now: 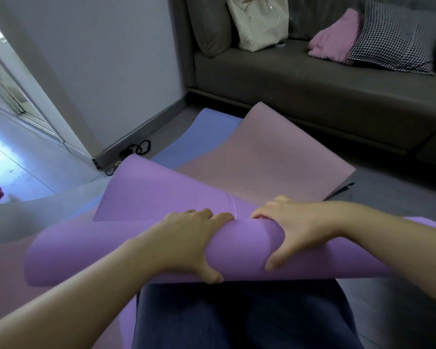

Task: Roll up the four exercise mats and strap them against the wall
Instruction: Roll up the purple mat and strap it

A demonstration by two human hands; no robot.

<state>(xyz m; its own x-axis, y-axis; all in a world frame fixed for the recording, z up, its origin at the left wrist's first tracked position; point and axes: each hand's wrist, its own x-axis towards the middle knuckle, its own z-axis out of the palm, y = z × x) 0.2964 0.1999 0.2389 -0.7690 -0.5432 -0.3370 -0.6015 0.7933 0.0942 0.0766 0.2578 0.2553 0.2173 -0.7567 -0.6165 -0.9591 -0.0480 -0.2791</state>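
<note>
Purple foam exercise mat is half rolled; my left hand and right hand clamp fingers round its roll; beyond it, pink mat and blue mat lie flat.

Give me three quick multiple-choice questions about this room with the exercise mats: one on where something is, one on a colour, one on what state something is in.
1. Where do the black straps lie?
A. On the sofa
B. On the floor by the wall's baseboard
C. On the person's lap

2. What colour is the mat being rolled?
A. Purple
B. Green
C. Black

3. How far along is the purple mat?
A. Fully flat
B. Partly rolled, with a flat stretch ahead
C. Rolled and strapped

Answers:
1. B: the straps sit on the floor at the foot of the wall, left of the blue mat.
2. A: the roll under the left hand and right hand is purple; the pink mat lies flat beyond.
3. B: both hands grip a thick roll, while more purple mat spreads unrolled past it.
</note>
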